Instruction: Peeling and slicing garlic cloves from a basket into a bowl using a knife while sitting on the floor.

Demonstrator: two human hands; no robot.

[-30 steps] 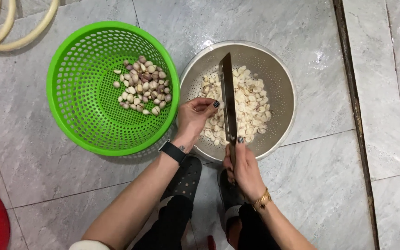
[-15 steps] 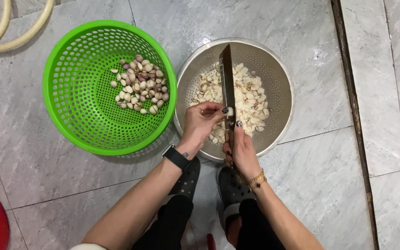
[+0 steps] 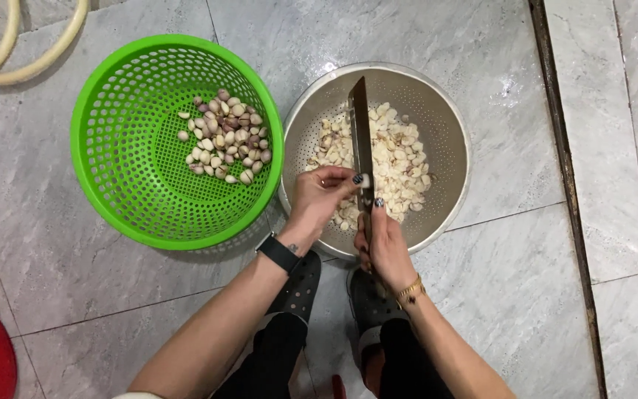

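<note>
A garlic clove [image 3: 364, 179] is pinched by the left hand [image 3: 317, 198] against a knife [image 3: 361, 140] gripped by the right hand [image 3: 383, 244], over a metal colander [image 3: 448, 133].

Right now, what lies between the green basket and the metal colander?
Nothing: in the head view the green basket and metal colander rims meet, or nearly.

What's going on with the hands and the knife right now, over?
Left hand pinches a garlic clove against the knife. Right hand grips the knife handle, over the metal colander. Green basket beside it; nothing blocking.
</note>
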